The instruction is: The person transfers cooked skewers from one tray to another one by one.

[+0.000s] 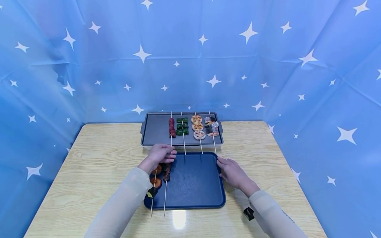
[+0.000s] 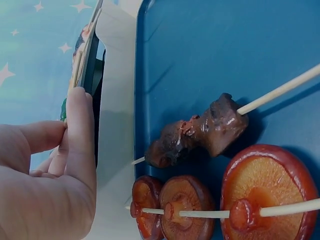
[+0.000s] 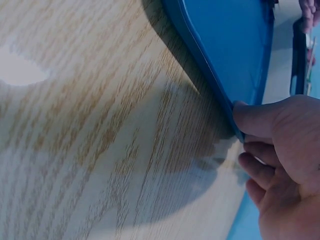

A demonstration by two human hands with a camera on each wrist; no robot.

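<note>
A: What are the hands doing?

B: A person's left hand (image 1: pixel 162 153) pinches the lower stick of the red skewer (image 1: pixel 172 127) between thumb and finger, while the right hand (image 1: pixel 235 172) grips the far right corner of the blue tray (image 1: pixel 193 185), thumb on the rim, other fingers at its outer side.

A: Why hold the stick so low?

B: Probably because the bare end juts past the pan (image 1: pixel 154 129), offering a grasp without touching food. The red skewer's food lies in the pan, leftmost of four.

A: And its neighbors?

B: The green skewer (image 1: pixel 182 126), lotus skewer (image 1: pixel 197 127) and fish skewer (image 1: pixel 212 127) lie side by side to its right, handles toward the person. The spacing likely lets each be taken singly.

A: What occupies the tray?

B: The mushroom skewer (image 1: pixel 156 182) and dark meat skewer (image 1: pixel 167 172), along the left side, sticks overhanging the near edge. Set there, they leave the middle and right bare.

A: The right hand's purpose?

B: Seemingly to steady the tray, which sits on the wooden table (image 1: pixel 95 155) just in front of the pan, within easy reach of both hands.
</note>
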